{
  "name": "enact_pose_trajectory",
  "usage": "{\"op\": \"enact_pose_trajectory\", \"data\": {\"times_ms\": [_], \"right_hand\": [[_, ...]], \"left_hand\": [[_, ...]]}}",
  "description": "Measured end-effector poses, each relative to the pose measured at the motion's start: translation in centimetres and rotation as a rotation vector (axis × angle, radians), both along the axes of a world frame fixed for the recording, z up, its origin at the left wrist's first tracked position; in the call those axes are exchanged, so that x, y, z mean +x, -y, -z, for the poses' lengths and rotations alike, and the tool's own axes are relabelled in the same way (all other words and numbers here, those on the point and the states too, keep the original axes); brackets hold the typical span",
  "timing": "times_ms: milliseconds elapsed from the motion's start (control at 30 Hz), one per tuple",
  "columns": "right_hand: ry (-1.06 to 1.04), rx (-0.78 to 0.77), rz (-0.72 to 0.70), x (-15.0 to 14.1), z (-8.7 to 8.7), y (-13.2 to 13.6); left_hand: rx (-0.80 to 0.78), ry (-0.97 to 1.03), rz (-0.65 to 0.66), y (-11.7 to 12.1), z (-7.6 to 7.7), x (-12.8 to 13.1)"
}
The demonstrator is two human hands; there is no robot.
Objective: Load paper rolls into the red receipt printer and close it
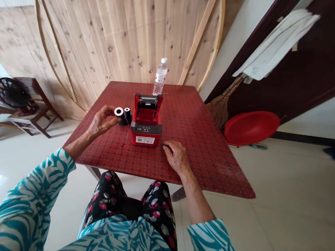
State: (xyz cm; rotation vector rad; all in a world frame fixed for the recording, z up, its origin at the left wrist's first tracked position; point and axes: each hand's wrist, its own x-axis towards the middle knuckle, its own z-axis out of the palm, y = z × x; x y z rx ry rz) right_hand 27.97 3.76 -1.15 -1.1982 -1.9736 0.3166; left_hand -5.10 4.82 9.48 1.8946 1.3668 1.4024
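Note:
A small red and black label printer (pixel 146 137) stands on the table with its lid (pixel 148 102) raised, showing a roller mechanism inside. Left of it stand two dark rolls: a larger roll (pixel 118 112) with a white ring on top, and a thinner black ribbon roll (pixel 127 115). A thin dark strand trails from the rolls toward the table's front. My left hand (pixel 102 120) has its thumb and fingers around the larger roll's left side. Beside the printer's front right corner, my right hand (pixel 176 155) rests on the tabletop, holding nothing, with thumb and fingers slightly apart.
Behind the printer on the red patterned table (pixel 205 155) stands a water bottle (pixel 160 77). A large wooden disc (pixel 128 33) leans on the wall. To the right are a broom (pixel 222 106) and a red basin (pixel 250 128); at left a fan (pixel 12 94) sits near a chair.

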Motion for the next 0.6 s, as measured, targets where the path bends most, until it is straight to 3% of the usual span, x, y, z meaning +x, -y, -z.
{"op": "enact_pose_trajectory", "data": {"times_ms": [100,200,400,600], "right_hand": [[-0.007,-0.007,0.002,-0.1,-0.2,0.2],[-0.014,-0.019,0.001,-0.2,-0.4,0.3],[-0.007,-0.049,0.006,-0.3,-0.9,0.6],[0.021,-0.096,0.020,-0.3,-1.2,0.7]], "left_hand": [[0.021,-0.175,0.013,-0.9,-3.1,1.9],[-0.041,-0.397,0.073,-3.1,-4.5,4.1],[-0.196,-0.663,0.150,-7.4,-4.3,6.8],[-0.176,-0.763,0.273,-7.9,-4.8,7.6]]}}
